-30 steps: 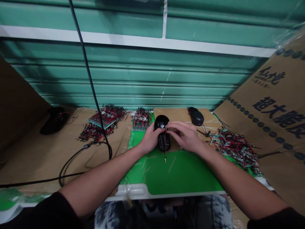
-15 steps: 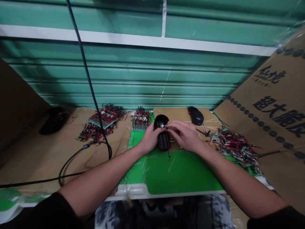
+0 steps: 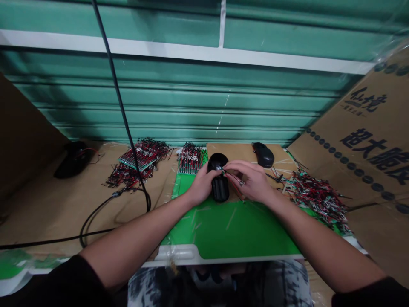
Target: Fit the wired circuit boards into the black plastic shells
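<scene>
A black oval device [image 3: 220,190] with a glossy rounded top end and ridged lower part is over the work surface. My left hand [image 3: 201,187] is closed around its left side, thumb near the middle. At the device's right edge, the fingers of my right hand [image 3: 251,180] pinch a small part with thin wires [image 3: 235,178], red and dark. The exact spot where these meet the device is partly covered by my fingers. Beneath lies a green board [image 3: 243,232] with a cardboard piece on it.
Bundled wired circuit boards [image 3: 143,154] lie left, another bundle [image 3: 191,158] behind my left hand. A loose heap of wired boards [image 3: 319,198] sits right. Black mouse-shaped pieces lie at the back right [image 3: 263,154] and far left [image 3: 73,160]. A black cable [image 3: 116,85] hangs left.
The wires that hung down over the device now stretch to the right, below my right fingers. My right hand has shifted slightly and its fingers are more bent. The device stays in my left hand.
</scene>
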The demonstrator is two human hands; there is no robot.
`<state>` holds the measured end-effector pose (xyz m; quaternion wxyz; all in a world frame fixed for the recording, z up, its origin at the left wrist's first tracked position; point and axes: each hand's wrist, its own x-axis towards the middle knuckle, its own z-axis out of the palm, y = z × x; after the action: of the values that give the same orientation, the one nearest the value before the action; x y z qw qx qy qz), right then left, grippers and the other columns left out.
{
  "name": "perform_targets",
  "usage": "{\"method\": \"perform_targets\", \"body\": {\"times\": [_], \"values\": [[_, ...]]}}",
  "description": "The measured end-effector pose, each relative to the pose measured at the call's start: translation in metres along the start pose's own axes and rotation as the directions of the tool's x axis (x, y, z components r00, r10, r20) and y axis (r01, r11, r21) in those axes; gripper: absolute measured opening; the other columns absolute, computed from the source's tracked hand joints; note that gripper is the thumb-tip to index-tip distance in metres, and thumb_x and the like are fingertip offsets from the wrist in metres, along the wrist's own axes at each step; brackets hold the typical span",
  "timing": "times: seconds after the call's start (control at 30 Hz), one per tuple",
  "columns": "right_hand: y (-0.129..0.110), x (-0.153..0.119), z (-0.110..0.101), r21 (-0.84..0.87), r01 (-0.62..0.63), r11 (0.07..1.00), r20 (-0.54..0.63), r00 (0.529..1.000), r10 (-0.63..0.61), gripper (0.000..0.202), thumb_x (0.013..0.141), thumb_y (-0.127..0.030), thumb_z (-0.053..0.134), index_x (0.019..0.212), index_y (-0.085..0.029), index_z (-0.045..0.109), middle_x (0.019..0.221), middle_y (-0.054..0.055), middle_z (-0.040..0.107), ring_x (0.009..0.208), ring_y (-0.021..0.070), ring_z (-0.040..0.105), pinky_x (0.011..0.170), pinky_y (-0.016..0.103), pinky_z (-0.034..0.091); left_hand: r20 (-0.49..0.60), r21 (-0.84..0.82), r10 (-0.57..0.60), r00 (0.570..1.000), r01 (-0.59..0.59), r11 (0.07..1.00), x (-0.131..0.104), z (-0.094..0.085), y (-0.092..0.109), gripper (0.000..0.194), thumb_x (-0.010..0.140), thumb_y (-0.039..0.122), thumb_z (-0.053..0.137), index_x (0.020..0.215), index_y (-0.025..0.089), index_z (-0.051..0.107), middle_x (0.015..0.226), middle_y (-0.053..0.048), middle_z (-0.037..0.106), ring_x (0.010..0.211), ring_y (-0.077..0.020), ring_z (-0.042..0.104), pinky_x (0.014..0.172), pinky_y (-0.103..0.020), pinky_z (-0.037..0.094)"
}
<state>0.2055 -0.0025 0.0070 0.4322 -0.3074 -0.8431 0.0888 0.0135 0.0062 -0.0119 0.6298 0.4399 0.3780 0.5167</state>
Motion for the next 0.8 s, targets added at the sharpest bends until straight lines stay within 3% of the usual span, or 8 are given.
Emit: {"method": "perform_targets", "body": {"times": [0.37,0.8], "values": [[-0.0001,0.0004,-0.0061,-0.022,-0.101,0.995,0.098,0.99,0.103,0.02,0.099,-0.018,0.065,0.116,-0.025,0.073,0.11,0.005,0.077,0.083,0.0166,0.072,0.076,0.029,0.06,0.042,0.053,0.041,0.998,-0.043,0.998,-0.0022,-0.0002,-0.0021,0.031,0.071,0.029,0.076,0.098,0.017,0.067,0.094,-0.003,0.068,0.097,-0.0227,0.06,0.094,-0.034,0.047],[0.0059,0.0022,-0.0026,0.066,-0.122,0.99,0.025,0.992,0.121,0.01,0.096,-0.024,0.073,0.103,-0.024,0.08,0.101,0.006,0.08,0.086,0.0192,0.076,0.077,0.033,0.064,0.046,0.062,0.034,0.998,-0.037,0.997,-0.0033,0.0,-0.0016,0.032,0.071,0.03,0.076,0.099,0.016,0.068,0.092,-0.003,0.067,0.095,-0.0227,0.06,0.092,-0.033,0.048]]}}
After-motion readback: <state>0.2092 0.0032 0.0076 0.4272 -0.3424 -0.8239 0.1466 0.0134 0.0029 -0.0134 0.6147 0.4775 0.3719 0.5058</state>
